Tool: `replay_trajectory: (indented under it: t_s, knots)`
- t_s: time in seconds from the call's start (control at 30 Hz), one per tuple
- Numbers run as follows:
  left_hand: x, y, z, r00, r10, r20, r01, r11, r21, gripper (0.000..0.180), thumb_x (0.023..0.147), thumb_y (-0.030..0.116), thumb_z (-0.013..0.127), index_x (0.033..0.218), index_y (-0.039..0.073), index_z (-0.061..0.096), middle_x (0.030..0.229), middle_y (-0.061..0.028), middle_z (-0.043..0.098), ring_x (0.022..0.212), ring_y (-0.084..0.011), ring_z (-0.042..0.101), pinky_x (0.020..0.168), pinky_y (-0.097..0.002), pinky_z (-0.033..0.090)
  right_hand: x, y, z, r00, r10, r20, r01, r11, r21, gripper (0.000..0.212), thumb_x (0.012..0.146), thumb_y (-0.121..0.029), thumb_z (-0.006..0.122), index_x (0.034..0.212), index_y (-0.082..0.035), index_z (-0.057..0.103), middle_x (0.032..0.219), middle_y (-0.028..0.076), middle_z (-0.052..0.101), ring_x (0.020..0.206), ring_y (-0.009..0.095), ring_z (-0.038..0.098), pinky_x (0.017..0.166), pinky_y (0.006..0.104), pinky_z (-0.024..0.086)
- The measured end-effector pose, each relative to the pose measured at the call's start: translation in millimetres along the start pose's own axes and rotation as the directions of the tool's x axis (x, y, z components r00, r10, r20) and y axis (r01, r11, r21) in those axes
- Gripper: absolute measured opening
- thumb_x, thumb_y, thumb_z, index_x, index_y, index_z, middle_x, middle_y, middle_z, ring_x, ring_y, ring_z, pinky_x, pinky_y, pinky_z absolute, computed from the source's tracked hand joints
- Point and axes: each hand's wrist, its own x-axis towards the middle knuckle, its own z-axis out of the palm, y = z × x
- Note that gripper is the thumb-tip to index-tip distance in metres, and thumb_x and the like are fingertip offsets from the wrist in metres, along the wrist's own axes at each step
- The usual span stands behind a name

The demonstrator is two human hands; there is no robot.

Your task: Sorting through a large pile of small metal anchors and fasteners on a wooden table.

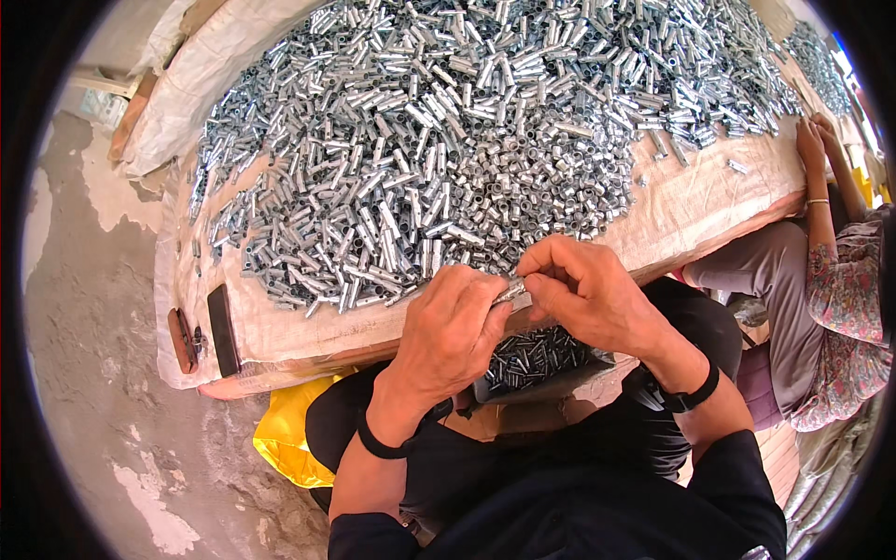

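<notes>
Over the table's near edge, my left hand (pixel 450 322) and my right hand (pixel 590 291) meet, fingers closed in a pinch. Between their fingertips is a slim silvery metal sleeve (pixel 510 289), largely covered by the fingers. Just beyond them lies a heap of short metal rings (pixel 541 182). Longer metal sleeves (pixel 373 187) are piled to its left and behind it. Below my hands, a dark bin (pixel 537 386) holds many thin dark metal pieces (pixel 527 359).
A pale cloth covers the table (pixel 681 210). A dark phone-like slab (pixel 223 329) and a brown narrow object (pixel 181 341) lie near its left corner. A yellow bag (pixel 291 431) hangs below. At the right sits another person (pixel 835 289), hands at the table edge.
</notes>
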Motion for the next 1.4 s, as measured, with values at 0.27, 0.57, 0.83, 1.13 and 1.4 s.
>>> replay_trajectory:
  t_s: [0.27, 0.57, 0.83, 1.13, 1.4]
  knots:
    - [-3.3, -2.0, 1.1, 0.999, -0.026, 0.038, 0.027, 0.998, -0.048, 0.016, 0.091, 0.001, 0.069, 0.106, -0.001, 0.062, 0.091, -0.0162, 0.063, 0.076, -0.0346, 0.062, 0.067, -0.0413, 0.050, -3.6, 0.6, -1.5, 0.999, -0.005, 0.039, 0.005, 1.000, 0.000, 0.012, 0.094, -0.005, 0.066, 0.101, 0.002, 0.062, 0.077, 0.010, 0.065, 0.072, 0.014, 0.065, 0.065, 0.0323, 0.052]
    - [-3.7, 1.3, -0.7, 0.994, -0.106, 0.024, 0.108, 0.984, -0.141, 0.016, 0.098, 0.007, 0.066, 0.110, -0.003, 0.064, 0.093, -0.0177, 0.066, 0.075, -0.0341, 0.064, 0.067, -0.0387, 0.051, -4.2, -1.7, -1.3, 0.989, 0.126, 0.077, -0.143, 0.948, 0.286, 0.007, 0.099, -0.005, 0.063, 0.101, 0.002, 0.061, 0.080, 0.003, 0.067, 0.070, 0.007, 0.066, 0.062, 0.0239, 0.053]
    - [-5.2, 0.9, 1.6, 0.995, -0.104, -0.012, 0.101, 0.983, -0.154, 0.016, 0.099, 0.006, 0.064, 0.112, -0.002, 0.065, 0.090, -0.0159, 0.065, 0.073, -0.0294, 0.063, 0.064, -0.0371, 0.050, -8.0, 3.4, 6.6, 0.985, 0.146, 0.091, -0.170, 0.902, 0.396, 0.007, 0.100, -0.004, 0.063, 0.103, 0.002, 0.059, 0.083, 0.004, 0.067, 0.072, 0.008, 0.068, 0.062, 0.0232, 0.054]
    - [-8.9, 3.2, 0.1, 0.988, -0.065, 0.140, 0.077, 0.993, -0.085, 0.027, 0.081, 0.014, 0.083, 0.093, 0.002, 0.063, 0.081, -0.0115, 0.053, 0.067, -0.0312, 0.057, 0.059, -0.0400, 0.048, -11.4, 7.0, 2.8, 0.959, 0.098, 0.265, -0.169, 0.951, 0.260, 0.007, 0.100, -0.005, 0.063, 0.096, 0.001, 0.063, 0.081, 0.002, 0.067, 0.067, 0.007, 0.064, 0.060, 0.0240, 0.051]
    - [-14.6, 17.3, 13.4, 0.959, 0.058, 0.278, -0.065, 0.998, 0.014, 0.023, 0.076, 0.007, 0.079, 0.087, 0.004, 0.058, 0.077, -0.0116, 0.050, 0.066, -0.0312, 0.057, 0.052, -0.0403, 0.048, 11.4, 19.9, 0.3, 0.925, -0.377, -0.056, 0.301, 0.812, -0.500, 0.011, 0.094, -0.008, 0.065, 0.090, -0.002, 0.058, 0.080, 0.015, 0.060, 0.074, 0.039, 0.062, 0.064, 0.0483, 0.051]
